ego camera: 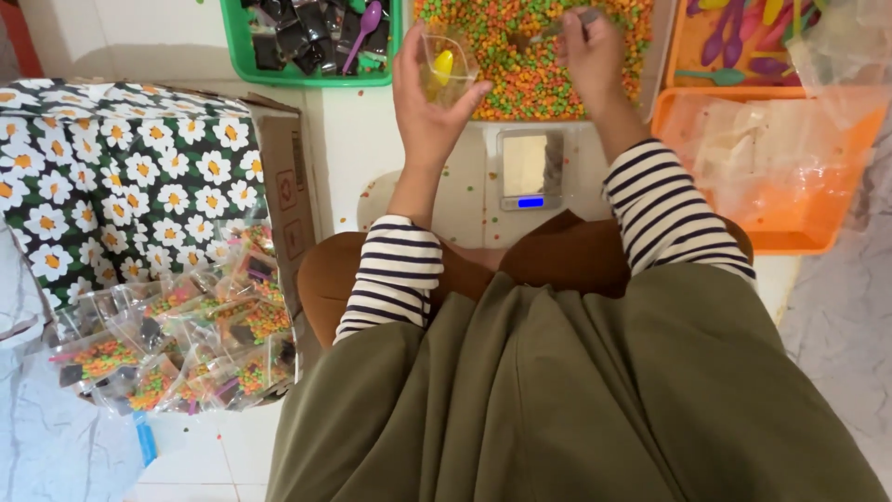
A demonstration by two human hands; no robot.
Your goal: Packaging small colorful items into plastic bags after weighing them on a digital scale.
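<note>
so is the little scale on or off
On: the scale below the hands shows a lit blue display, and its metal plate is bare.

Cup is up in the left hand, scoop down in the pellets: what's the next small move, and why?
Probably lift the scoop in the right hand across to the clear cup and tip it in: the left hand holds the cup beside the pellets.

Single view, worn on the head, looking steeply down over an olive lap [576,390] and striped sleeves [395,274] to the floor [353,149]. Faces forward and down: small scale [531,167] near the middle, tray of coloured pellets [530,74] at the far edge, green tray [311,74] far left, orange tray [780,177] far right. Close range, both forearms filling the centre. No second view to overlap.
</note>
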